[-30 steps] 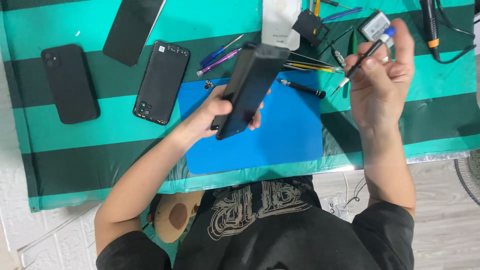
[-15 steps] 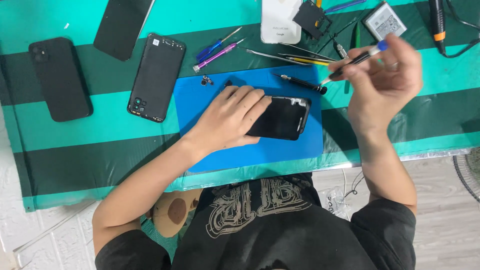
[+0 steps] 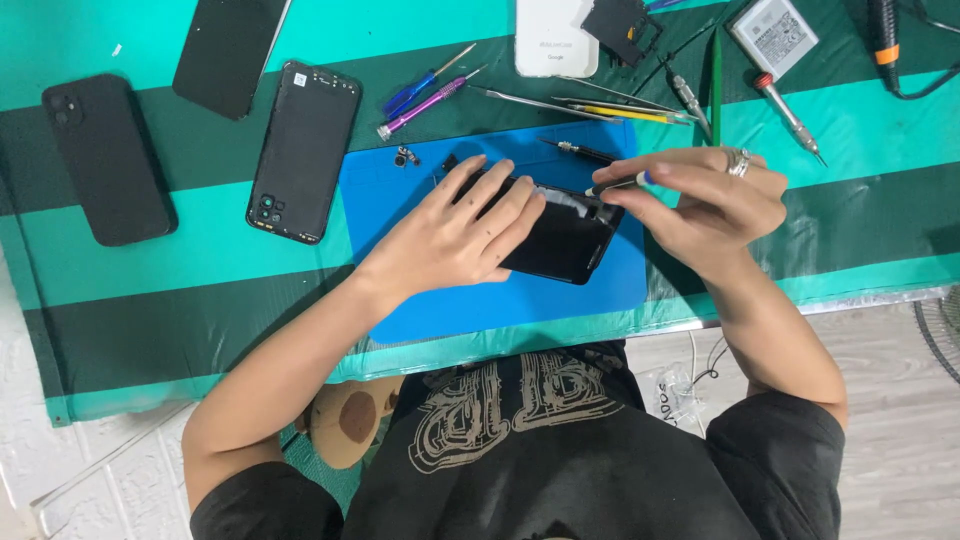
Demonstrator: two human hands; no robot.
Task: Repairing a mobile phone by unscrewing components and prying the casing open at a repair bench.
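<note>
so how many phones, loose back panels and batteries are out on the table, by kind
black phones: 2, one on the striped cloth at, one under the left hand at
white phone or cover: 1
loose black back panels: 2
battery: 1
total: 6

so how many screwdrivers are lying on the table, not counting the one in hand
4, maybe more among the tools hidden at the top edge: blue screwdriver and purple screwdriver above the blue mat, a black screwdriver on its top edge, a red-collared screwdriver far right.
</note>
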